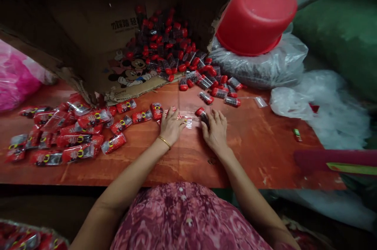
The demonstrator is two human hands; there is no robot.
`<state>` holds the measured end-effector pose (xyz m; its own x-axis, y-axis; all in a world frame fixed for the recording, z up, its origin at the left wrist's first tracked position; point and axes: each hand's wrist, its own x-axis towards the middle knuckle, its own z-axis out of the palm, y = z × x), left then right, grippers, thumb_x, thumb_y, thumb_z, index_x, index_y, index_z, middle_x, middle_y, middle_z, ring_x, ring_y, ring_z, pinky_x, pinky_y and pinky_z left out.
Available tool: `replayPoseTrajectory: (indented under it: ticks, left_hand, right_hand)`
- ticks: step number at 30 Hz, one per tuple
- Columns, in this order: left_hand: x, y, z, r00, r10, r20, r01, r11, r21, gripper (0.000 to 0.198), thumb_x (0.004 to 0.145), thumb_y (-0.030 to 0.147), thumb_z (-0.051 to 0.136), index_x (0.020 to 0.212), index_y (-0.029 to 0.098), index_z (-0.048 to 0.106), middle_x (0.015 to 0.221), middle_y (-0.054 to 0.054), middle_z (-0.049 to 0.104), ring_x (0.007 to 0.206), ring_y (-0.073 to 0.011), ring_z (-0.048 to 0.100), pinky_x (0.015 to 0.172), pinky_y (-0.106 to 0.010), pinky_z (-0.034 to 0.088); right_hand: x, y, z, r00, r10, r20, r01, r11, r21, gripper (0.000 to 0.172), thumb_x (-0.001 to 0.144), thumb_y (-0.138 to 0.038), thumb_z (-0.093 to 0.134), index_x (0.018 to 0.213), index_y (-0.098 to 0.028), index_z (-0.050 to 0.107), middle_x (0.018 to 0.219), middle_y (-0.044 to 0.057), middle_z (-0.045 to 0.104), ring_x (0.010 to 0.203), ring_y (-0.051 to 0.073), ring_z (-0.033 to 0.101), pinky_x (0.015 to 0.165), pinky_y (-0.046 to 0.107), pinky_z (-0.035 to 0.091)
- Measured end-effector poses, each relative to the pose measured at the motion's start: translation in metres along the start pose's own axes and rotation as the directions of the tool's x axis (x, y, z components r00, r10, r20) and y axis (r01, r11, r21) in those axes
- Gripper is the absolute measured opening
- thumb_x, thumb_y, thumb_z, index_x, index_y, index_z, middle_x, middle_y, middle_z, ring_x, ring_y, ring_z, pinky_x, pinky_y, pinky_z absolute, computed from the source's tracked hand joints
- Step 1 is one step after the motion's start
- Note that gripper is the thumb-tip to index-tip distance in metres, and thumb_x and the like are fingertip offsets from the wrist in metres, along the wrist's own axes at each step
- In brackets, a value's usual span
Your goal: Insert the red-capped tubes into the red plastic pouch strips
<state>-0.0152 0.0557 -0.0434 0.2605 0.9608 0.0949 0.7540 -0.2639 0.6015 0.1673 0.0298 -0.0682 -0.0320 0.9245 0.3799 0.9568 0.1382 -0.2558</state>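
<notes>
My left hand point(171, 128) presses down on a small red-printed plastic bag point(188, 121), its clear end sticking out beside my thumb. Most of that bag is hidden under the fingers. My right hand point(216, 130) is closed around a small clear jar with a red cap point(201, 113), lying on its side just right of the bag. Dark contents show through the jar. Left of my left hand lie several filled red packets point(142, 116). More capped jars point(219, 92) are scattered beyond my right hand.
A cardboard box point(88, 45) on its side spills a heap of jars onto the red tabletop point(182, 159). A red tub point(259, 14) sits upside down on a stuffed clear bag point(256, 69). Crumpled plastic point(330, 104) lies at right, near a tiny green-and-red item point(297, 135).
</notes>
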Motion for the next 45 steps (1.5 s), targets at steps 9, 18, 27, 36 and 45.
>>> replayPoseTrajectory:
  ticks: [9,18,27,36,45]
  left_hand:
    - [-0.014,0.005,-0.018,0.991,0.099,-0.09,-0.1,0.995,-0.002,0.021,0.081,0.027,0.055,0.095,0.03,0.07,0.132,-0.007,0.053,0.131,-0.0315,0.033,0.106,-0.059,0.012]
    - [-0.026,0.019,-0.024,0.939,-0.331,-0.09,0.161,0.658,-0.735,0.033,0.068,0.041,0.068,0.09,0.016,0.069,0.097,-0.01,0.069,0.095,-0.0238,0.062,0.085,-0.034,0.046]
    - [-0.031,0.042,-0.013,0.844,-0.49,0.218,0.229,-0.038,-0.973,0.03,0.053,0.037,0.08,0.065,0.014,0.065,0.063,0.001,0.065,0.059,-0.0093,0.057,0.063,-0.022,0.045]
    - [-0.027,0.03,-0.025,0.77,-0.516,0.375,0.286,-0.245,-0.926,0.031,0.047,0.031,0.083,0.063,0.014,0.063,0.061,0.002,0.066,0.057,-0.0082,0.06,0.059,-0.018,0.046]
    - [-0.024,0.023,-0.036,0.746,-0.509,0.429,0.329,-0.278,-0.902,0.017,0.061,0.024,0.077,0.069,0.015,0.065,0.064,0.0,0.068,0.053,-0.0075,0.059,0.053,-0.017,0.045]
  right_hand:
    - [0.012,-0.037,-0.007,0.978,0.081,0.19,-0.193,0.69,0.698,0.034,0.081,-0.046,0.051,0.094,-0.017,0.064,0.086,0.008,0.068,0.076,0.019,0.06,0.071,0.033,0.047]
    - [0.015,-0.065,-0.009,0.928,0.314,0.199,-0.302,0.322,0.897,0.034,0.075,-0.046,0.057,0.055,-0.019,0.055,0.058,-0.002,0.053,0.059,0.011,0.046,0.061,0.026,0.039]
    - [-0.001,-0.086,-0.01,0.926,0.342,0.158,-0.297,0.407,0.864,0.043,0.081,-0.048,0.048,0.049,-0.02,0.037,0.05,-0.004,0.035,0.05,0.01,0.033,0.051,0.025,0.031]
    - [0.008,-0.068,-0.01,0.992,0.126,0.011,-0.095,0.692,0.716,0.036,0.091,-0.04,0.031,0.068,-0.02,0.051,0.067,0.002,0.053,0.066,0.015,0.05,0.064,0.028,0.041]
    - [0.013,0.016,-0.011,0.983,0.052,0.177,-0.066,0.995,0.079,0.034,0.085,-0.03,0.041,0.105,-0.009,0.058,0.1,0.019,0.063,0.084,0.027,0.057,0.074,0.041,0.045]
